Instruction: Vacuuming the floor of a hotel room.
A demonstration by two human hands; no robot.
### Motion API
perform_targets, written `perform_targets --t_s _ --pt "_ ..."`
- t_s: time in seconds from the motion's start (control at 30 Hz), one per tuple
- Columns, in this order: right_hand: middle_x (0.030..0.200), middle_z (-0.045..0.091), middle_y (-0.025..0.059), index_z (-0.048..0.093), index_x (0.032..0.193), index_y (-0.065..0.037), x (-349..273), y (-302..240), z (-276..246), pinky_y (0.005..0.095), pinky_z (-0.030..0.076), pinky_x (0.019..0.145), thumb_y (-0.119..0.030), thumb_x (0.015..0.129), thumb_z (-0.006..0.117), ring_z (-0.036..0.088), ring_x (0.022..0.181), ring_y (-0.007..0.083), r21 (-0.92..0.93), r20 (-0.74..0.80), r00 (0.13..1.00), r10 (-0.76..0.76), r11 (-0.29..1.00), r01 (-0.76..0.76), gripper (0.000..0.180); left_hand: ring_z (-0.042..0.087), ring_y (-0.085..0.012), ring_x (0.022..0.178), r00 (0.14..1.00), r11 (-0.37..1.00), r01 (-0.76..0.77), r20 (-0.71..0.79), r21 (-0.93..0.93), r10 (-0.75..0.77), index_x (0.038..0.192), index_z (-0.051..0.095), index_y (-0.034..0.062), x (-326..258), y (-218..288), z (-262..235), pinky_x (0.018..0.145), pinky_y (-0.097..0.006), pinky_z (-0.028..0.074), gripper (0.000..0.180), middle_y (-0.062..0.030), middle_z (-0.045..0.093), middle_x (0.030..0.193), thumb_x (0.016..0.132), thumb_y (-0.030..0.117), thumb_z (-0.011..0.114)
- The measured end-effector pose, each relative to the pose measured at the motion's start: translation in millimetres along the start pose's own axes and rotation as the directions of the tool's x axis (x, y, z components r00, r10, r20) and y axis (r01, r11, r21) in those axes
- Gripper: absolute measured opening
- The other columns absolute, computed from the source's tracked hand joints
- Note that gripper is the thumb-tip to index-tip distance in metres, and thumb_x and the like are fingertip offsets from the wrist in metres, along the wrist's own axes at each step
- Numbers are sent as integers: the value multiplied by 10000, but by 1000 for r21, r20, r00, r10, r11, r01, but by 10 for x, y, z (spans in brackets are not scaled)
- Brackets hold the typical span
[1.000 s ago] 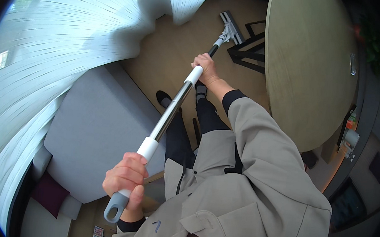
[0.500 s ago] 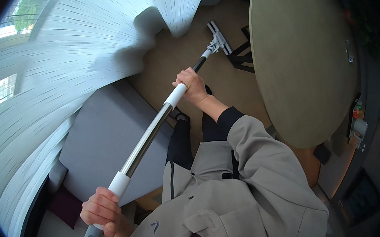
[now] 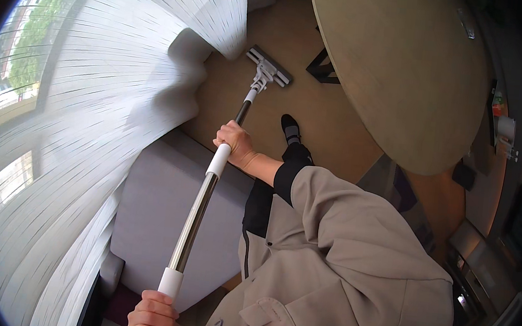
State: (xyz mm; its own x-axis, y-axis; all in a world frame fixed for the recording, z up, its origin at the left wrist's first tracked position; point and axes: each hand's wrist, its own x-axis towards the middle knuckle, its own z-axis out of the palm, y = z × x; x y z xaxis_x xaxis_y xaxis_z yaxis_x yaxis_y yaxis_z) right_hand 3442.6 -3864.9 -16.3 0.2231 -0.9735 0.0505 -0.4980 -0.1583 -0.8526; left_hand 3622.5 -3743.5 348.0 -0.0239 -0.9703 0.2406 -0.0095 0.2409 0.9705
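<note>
Left hand [image 3: 152,316] and right hand [image 3: 236,143] both grip the long silver-and-white mop pole [image 3: 196,213], spaced apart for leverage, pressing its flat grey head [image 3: 269,66] onto the tan floor [image 3: 316,115].

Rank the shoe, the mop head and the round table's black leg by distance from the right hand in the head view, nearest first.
From the right hand, which grips the mop pole:
1. Shoe, just to its right on the floor.
2. Mop head, up the pole, by the white curtain.
3. Table leg, farther right, under the round table.
</note>
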Motion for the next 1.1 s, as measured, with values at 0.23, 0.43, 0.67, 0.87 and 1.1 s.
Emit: perform_targets --t_s 0.23,0.43,0.67,0.87,1.1 --pt "687 544 27 515 622 -122 301 154 -513 379 496 636 -188 732 698 556 770 234 -83 36 996 -76 993 79 224 465 -123 525 986 996 -53 -162 -67 41 610 425 128 45 -246 104 701 -341 421 346 23 455 543 776 235 710" --pt "630 508 51 444 593 -85 593 743 -652 373 462 617 -42 702 707 515 692 270 -92 -262 963 -55 995 32 288 563 -176 525 994 1000 29 103 -3 -29 640 477 78 560 -716 484 699 -362 515 257 -45 555 561 751 102 707" --pt "690 535 32 466 625 -116 105 -126 -322 390 496 641 -149 735 727 559 788 257 84 -190 972 136 989 -122 284 470 -198 486 985 996 -40 167 -77 52 616 477 50 522 140 173 551 -376 415 183 -48 496 543 695 44 641" --pt "663 532 41 469 611 -89 517 596 -887 382 482 635 -117 707 757 552 753 255 -93 -130 991 -23 996 11 305 563 -189 529 995 991 -47 79 -129 58 625 478 73 510 -520 444 682 -371 514 252 -34 553 556 754 77 694" --pt "629 501 43 443 600 -93 657 938 -560 371 464 616 -82 693 737 522 707 263 -115 -229 973 -31 993 5 309 569 -169 526 996 999 43 79 -12 -42 609 451 88 489 -928 388 690 -364 517 317 -16 558 551 784 125 713"
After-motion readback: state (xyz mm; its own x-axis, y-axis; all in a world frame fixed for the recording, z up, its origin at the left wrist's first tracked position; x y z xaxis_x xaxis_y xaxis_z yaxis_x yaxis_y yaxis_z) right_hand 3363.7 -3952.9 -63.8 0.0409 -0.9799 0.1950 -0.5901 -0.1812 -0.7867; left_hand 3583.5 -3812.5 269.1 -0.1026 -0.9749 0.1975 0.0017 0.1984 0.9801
